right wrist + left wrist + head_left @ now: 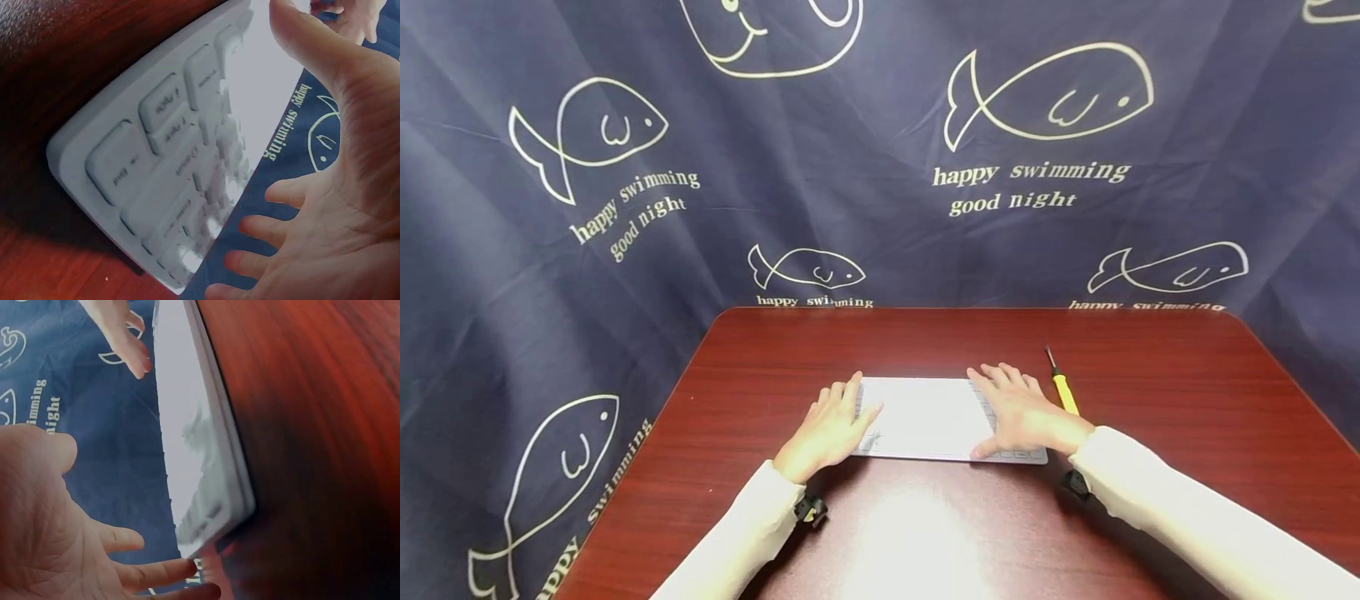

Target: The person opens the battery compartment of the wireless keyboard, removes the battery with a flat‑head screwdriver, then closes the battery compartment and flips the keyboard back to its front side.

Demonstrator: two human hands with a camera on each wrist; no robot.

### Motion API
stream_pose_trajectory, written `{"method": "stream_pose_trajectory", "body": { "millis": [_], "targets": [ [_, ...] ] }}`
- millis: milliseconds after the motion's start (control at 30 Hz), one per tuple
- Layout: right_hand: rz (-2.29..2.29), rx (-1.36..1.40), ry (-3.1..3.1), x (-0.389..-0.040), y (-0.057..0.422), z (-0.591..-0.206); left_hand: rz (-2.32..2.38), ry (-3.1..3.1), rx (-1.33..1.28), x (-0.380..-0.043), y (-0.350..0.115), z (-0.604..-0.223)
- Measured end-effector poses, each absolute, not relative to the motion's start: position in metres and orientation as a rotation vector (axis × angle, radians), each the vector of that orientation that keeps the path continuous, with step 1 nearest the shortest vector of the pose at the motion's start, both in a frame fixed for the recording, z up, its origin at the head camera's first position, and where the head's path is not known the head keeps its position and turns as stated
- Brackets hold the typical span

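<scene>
A white keyboard (925, 417) lies lengthwise on the table, its middle washed out by bright light. My left hand (829, 427) is at its left end, fingers extended and spread, the thumb reaching over the keys. Over the right end is my right hand (1019, 412), also with spread, relaxed fingers. In the right wrist view, large keys (119, 162) such as End show at the near corner, beside the right palm (356, 194). The left wrist view has the left fingers (156, 574) by the keyboard's end corner. Neither hand grips anything.
A screwdriver with a yellow handle (1064, 395) lies just right of the right hand, its tip pointing to the back. The reddish-brown table (760, 350) ends at a dark blue curtain (895, 208) printed with fish. Dark wrist cameras (811, 510) sit below the white sleeves.
</scene>
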State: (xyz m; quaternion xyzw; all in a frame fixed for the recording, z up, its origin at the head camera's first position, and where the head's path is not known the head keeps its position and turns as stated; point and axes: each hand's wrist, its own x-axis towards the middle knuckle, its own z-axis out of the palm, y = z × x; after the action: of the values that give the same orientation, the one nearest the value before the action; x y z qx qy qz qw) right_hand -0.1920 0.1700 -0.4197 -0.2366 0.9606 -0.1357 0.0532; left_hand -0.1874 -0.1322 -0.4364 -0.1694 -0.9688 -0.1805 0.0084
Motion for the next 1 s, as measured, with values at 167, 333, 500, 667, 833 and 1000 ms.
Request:
{"method": "stream_pose_trajectory", "body": {
  "millis": [167,333,500,667,833,1000],
  "targets": [
    [-0.389,-0.746,2.919,-0.193,0.17,-0.424,-0.642,-2.984,-0.57,-0.193,-0.135,-0.443],
    [-0.373,-0.765,2.932,-0.193,0.169,-0.428,-0.726,-2.927,-0.584,-0.198,-0.138,-0.446],
    [-0.378,-0.784,2.945,-0.193,0.167,-0.43,-0.784,-2.935,-0.529,-0.2,-0.139,-0.446],
    [-0.373,-0.801,2.955,-0.193,0.168,-0.431,-0.917,-2.921,-0.444,-0.203,-0.134,-0.443],
    [-0.377,-0.813,2.964,-0.193,0.171,-0.431,-0.984,-2.879,-0.366,-0.204,-0.13,-0.443],
    [-0.435,-0.822,2.954,-0.195,0.172,-0.43,-1.015,-2.776,-0.356,-0.205,-0.129,-0.435]
  ]
}}
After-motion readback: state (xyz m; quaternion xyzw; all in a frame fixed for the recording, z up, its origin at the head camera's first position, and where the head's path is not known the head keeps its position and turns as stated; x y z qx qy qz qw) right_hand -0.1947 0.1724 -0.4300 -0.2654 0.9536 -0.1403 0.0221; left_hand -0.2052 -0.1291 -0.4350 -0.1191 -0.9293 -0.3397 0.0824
